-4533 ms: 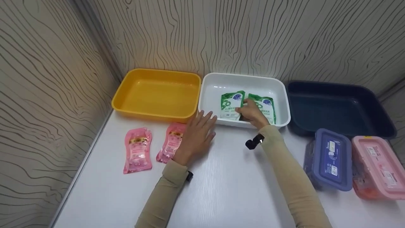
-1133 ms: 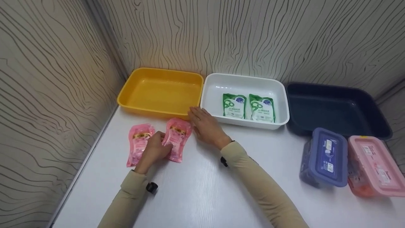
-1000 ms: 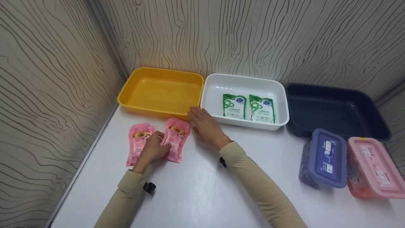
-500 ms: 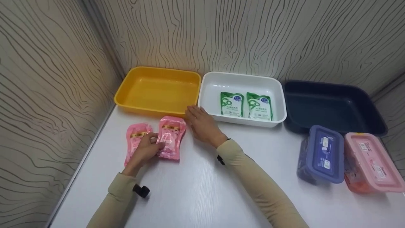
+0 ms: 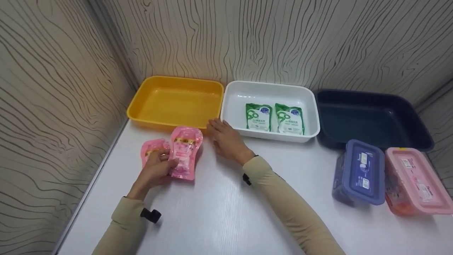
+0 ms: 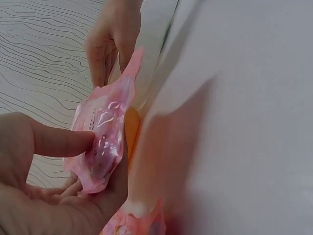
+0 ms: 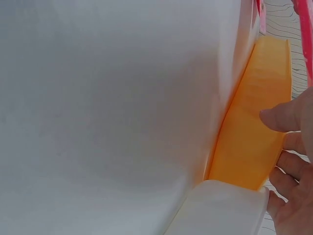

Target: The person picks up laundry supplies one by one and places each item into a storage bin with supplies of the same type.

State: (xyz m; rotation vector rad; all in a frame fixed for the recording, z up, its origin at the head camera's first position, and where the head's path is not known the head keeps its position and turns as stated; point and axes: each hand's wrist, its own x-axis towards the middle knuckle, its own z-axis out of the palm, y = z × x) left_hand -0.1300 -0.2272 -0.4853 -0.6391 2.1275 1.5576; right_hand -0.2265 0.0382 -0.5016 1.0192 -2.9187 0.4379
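A pink printed pouch with a gold band (image 5: 185, 152) is pinched by its lower left side in my left hand (image 5: 152, 171). In the left wrist view the thumb lies on the front of the pouch, with fingers behind it, and it is raised off the table, its shadow beside it. A second pink pouch (image 5: 148, 146) lies on the table, partly hidden by that hand. My right hand (image 5: 228, 141) rests with extended fingers at the near right corner of the yellow tray (image 5: 170, 124). In the right wrist view, the right thumb is by the tray's outer wall (image 7: 244, 142).
Touching the yellow tray is a white tray (image 5: 308, 95) holding two green-and-white pouches (image 5: 259, 117). A dark blue tray (image 5: 371, 95) stands to its right. In front of that are a blue-lidded box (image 5: 364, 173) and a pink-lidded box (image 5: 417, 177). A patterned wall closes the back.
Earlier the right hand was in the white tray at a green pouch; now it rests at the yellow tray. The left hand left that spot, gripped the right-hand pink pouch and lifted it leftward.
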